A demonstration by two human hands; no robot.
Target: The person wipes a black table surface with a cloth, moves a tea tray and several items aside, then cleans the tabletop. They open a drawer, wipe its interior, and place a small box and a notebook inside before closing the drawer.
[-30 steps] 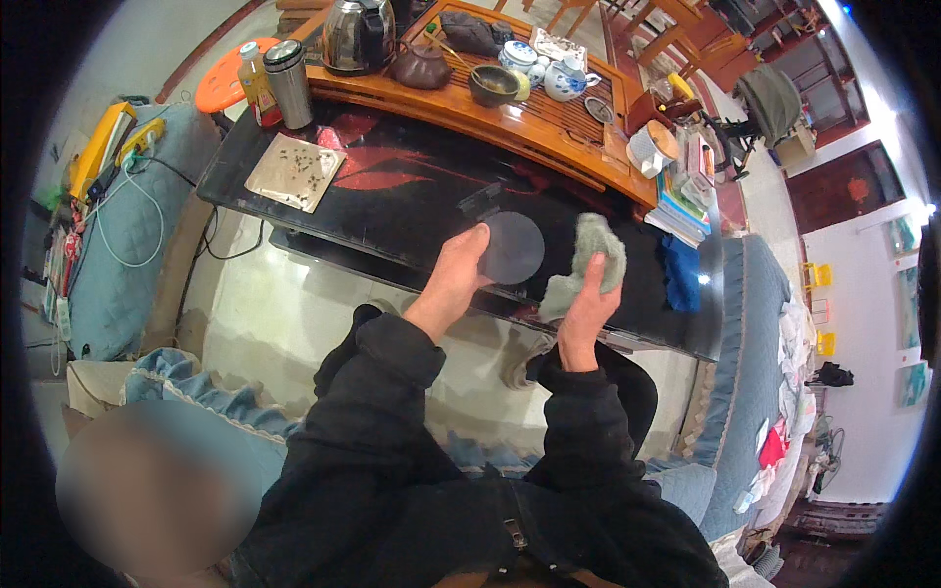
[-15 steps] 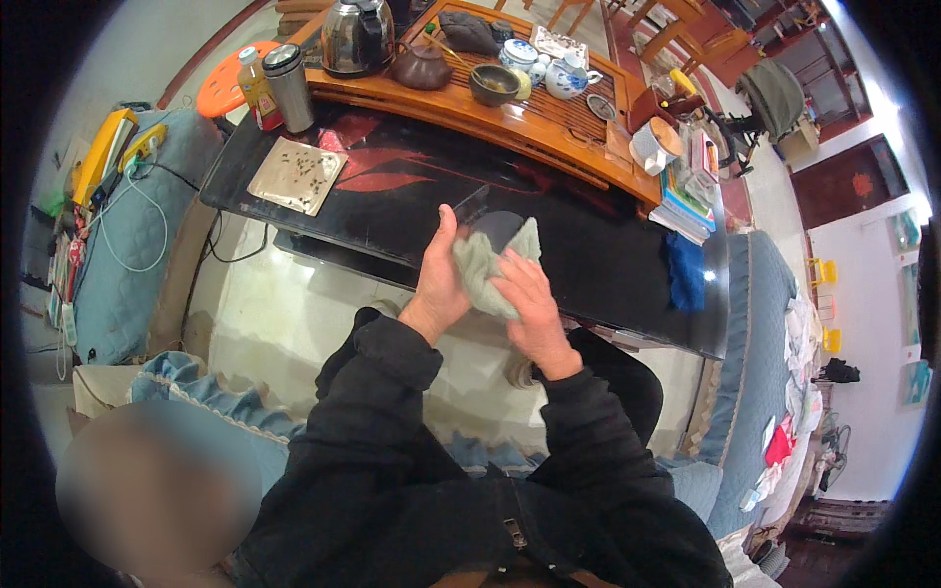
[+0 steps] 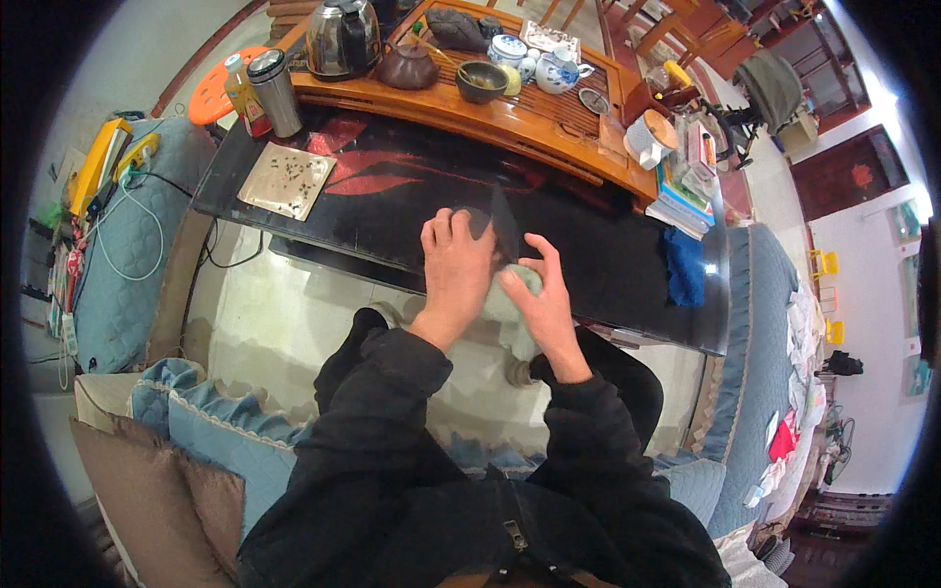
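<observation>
Above the near edge of the black table, my left hand (image 3: 459,267) curls its fingers over a dark, thin-edged object (image 3: 506,227) with a pointed upper part. Its kind does not show, because my hand covers much of it. Close beside it, my right hand (image 3: 551,312) grips a pale green cloth (image 3: 506,312) between thumb and fingers. The cloth hangs down between the two hands and lies against the lower side of the dark object. Both forearms, in black sleeves, reach in from below.
On the black table (image 3: 372,220) lie a tray of dark bits (image 3: 286,182) and a blue cloth (image 3: 684,267). A wooden tea tray (image 3: 549,132) bears a kettle (image 3: 341,41), a brown teapot (image 3: 407,69) and a dark bowl (image 3: 481,82). Books (image 3: 676,208) stand at the right.
My left hand has turned from palm-inward with the thumb up to back-upward, fingers over the dark object. The cloth has slipped lower under my right hand. The view has shifted slightly.
</observation>
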